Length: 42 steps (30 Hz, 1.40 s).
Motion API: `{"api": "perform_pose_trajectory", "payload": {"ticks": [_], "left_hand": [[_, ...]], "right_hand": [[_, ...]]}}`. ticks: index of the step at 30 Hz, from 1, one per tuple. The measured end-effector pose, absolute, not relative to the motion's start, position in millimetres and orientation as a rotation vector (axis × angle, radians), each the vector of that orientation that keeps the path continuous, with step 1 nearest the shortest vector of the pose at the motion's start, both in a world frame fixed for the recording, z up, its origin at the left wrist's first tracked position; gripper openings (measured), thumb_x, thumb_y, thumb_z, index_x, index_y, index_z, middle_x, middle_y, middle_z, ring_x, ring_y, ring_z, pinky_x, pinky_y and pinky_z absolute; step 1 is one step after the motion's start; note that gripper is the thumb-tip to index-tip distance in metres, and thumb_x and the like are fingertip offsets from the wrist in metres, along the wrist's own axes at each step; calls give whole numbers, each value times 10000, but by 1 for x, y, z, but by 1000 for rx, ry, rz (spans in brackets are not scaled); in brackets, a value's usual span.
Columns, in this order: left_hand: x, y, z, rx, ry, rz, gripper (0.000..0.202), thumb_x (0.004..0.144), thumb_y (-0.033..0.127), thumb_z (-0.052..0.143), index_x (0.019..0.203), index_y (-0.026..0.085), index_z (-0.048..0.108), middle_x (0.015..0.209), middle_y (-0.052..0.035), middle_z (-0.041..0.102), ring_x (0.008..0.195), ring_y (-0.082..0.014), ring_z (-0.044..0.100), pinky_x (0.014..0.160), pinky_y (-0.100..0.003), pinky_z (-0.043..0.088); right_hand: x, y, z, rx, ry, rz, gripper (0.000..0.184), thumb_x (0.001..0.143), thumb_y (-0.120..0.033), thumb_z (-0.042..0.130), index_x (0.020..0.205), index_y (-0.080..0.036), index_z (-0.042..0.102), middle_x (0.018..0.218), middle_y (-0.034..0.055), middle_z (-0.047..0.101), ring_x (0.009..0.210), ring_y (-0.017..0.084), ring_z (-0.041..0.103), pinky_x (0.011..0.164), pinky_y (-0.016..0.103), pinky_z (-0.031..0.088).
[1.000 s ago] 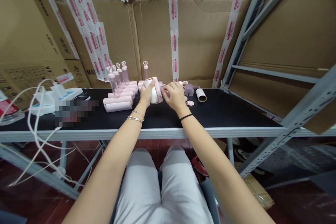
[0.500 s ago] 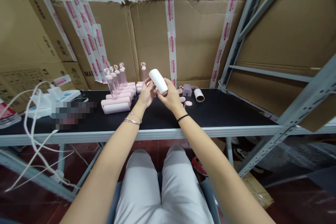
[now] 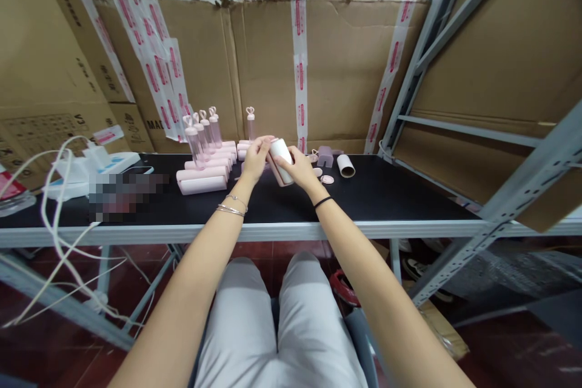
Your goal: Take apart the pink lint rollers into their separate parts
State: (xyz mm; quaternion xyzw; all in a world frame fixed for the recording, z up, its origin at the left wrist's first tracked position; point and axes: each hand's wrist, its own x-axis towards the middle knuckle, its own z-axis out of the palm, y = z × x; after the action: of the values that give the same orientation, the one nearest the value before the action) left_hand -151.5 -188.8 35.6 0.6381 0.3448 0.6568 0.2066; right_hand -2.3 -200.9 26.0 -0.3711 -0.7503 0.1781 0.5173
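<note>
My left hand (image 3: 255, 160) is closed on the far end of a pink casing (image 3: 274, 171), which lies tilted between my hands over the black tabletop. A white sticky-paper roll (image 3: 280, 150) sits in or against this casing; how deep, I cannot tell. From the right, my right hand (image 3: 302, 171) wraps the roll, with its thumb across the white side. Left of my hands lies a row of pink lint rollers (image 3: 202, 182), with clear handles (image 3: 195, 145) standing upright. Pink oval pieces (image 3: 327, 179) and a purple part (image 3: 324, 155) lie right of my hands.
A second white roll (image 3: 345, 165) lies on its side to the right. At the left stand a power strip (image 3: 109, 167) with white cables (image 3: 57, 212) and a blurred-out object (image 3: 122, 194). Cardboard (image 3: 350, 73) walls the back; a metal shelf post (image 3: 513, 185) rises at right.
The white roll, held up between both hands before, has come down and now sits with a pink casing. My left hand has shifted from the roll to the casing.
</note>
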Motion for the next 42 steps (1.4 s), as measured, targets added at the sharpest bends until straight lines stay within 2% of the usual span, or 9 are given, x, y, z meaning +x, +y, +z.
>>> {"api": "perform_pose_trajectory", "payload": {"ticks": [2, 4, 11, 19, 23, 27, 33, 37, 42], "left_hand": [[-150, -191, 35, 1921, 986, 1726, 564, 797, 673, 501, 962, 160, 665, 1032, -99, 686, 999, -208, 609, 889, -319, 470], [-149, -192, 34, 1990, 1021, 1632, 601, 802, 701, 468, 963, 158, 669, 1040, -105, 689, 1017, -221, 607, 925, -336, 449], [-150, -198, 37, 2204, 1070, 1572, 681, 821, 752, 344, 976, 167, 658, 1016, -104, 665, 989, -227, 593, 914, -350, 437], [-151, -211, 44, 2454, 1096, 1797, 534, 848, 674, 404, 816, 189, 624, 838, -81, 613, 839, -206, 574, 839, -339, 446], [-149, -217, 43, 2389, 1095, 1851, 474, 870, 628, 408, 888, 196, 604, 898, -71, 633, 829, -182, 584, 825, -305, 452], [-147, -222, 45, 2390, 1084, 1862, 390, 882, 554, 438, 887, 195, 592, 851, -52, 625, 777, -167, 578, 791, -287, 451], [-150, -218, 47, 2634, 996, 1714, 200, 867, 363, 471, 872, 185, 562, 706, -6, 567, 635, -133, 526, 657, -260, 430], [-149, -214, 46, 2684, 1002, 1707, 124, 840, 237, 434, 879, 181, 537, 687, 11, 552, 598, -116, 507, 630, -245, 426], [-150, -209, 44, 2630, 1024, 1758, 144, 764, 141, 405, 878, 191, 477, 725, 6, 543, 623, -118, 528, 622, -238, 436]], "right_hand": [[-4, -199, 23, -945, -1845, 389, 451, 772, -546, 575, 1015, -168, 533, 1018, 90, 632, 928, 227, 573, 842, 355, 433], [-5, -197, 21, -964, -1870, 372, 455, 772, -525, 584, 1043, -165, 518, 1030, 97, 625, 937, 233, 570, 832, 361, 436], [-4, -191, 19, -879, -1906, 364, 437, 761, -469, 605, 1063, -169, 506, 1042, 87, 617, 945, 229, 571, 839, 374, 448], [-11, -200, 20, -607, -1991, 274, 482, 743, -342, 636, 1164, -130, 531, 1154, 137, 609, 1097, 262, 554, 941, 402, 431], [-15, -202, 19, -615, -2025, 249, 469, 737, -278, 617, 1173, -127, 533, 1197, 142, 601, 1130, 259, 548, 969, 397, 424], [-15, -205, 20, -627, -2087, 233, 479, 708, -260, 609, 1164, -132, 545, 1183, 133, 614, 1091, 261, 568, 946, 392, 442], [-11, -201, 21, -654, -2144, 161, 494, 632, -248, 597, 1111, -133, 576, 1126, 122, 639, 1016, 282, 581, 906, 416, 459], [-8, -197, 25, -656, -2175, 151, 414, 609, -253, 597, 1011, -155, 598, 1050, 102, 654, 984, 289, 574, 898, 434, 453], [-4, -196, 30, -648, -2203, 191, 313, 597, -254, 594, 897, -163, 596, 957, 78, 650, 916, 260, 567, 843, 384, 457]]}}
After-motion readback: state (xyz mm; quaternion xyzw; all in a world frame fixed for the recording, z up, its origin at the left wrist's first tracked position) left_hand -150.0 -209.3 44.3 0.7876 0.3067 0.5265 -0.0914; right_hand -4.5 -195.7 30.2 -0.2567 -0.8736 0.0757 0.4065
